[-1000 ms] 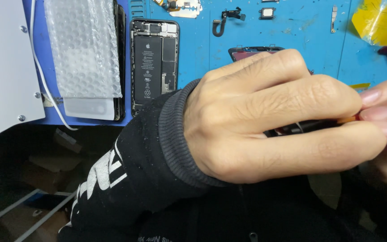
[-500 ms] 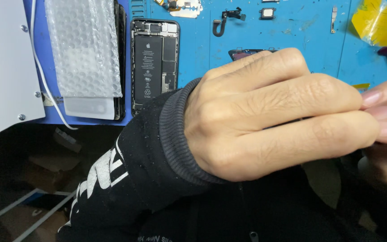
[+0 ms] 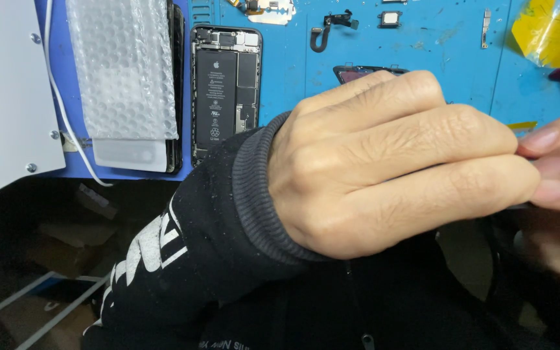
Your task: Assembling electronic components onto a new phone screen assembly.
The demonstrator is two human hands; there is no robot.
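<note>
Blue desk [image 3: 422, 45] lies beyond your left hand [image 3: 384, 162], whose closed fingers [image 3: 487, 188] meet your right hand's fingertips [image 3: 549, 165]; what they pinch stays hidden.

Blue work mat [image 3: 422, 58] beyond the fingertips; white panel [image 3: 1, 97] far off to the side; dark floor clutter [image 3: 53, 259] below.

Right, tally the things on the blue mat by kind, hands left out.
Opened phone: 1
Bubble-wrap pouch: 1
Yellow film piece: 1
Small loose phone parts: 4 (curved black flex cable, small square module, thin metal strip, gold-and-white part)
Total: 7
</note>
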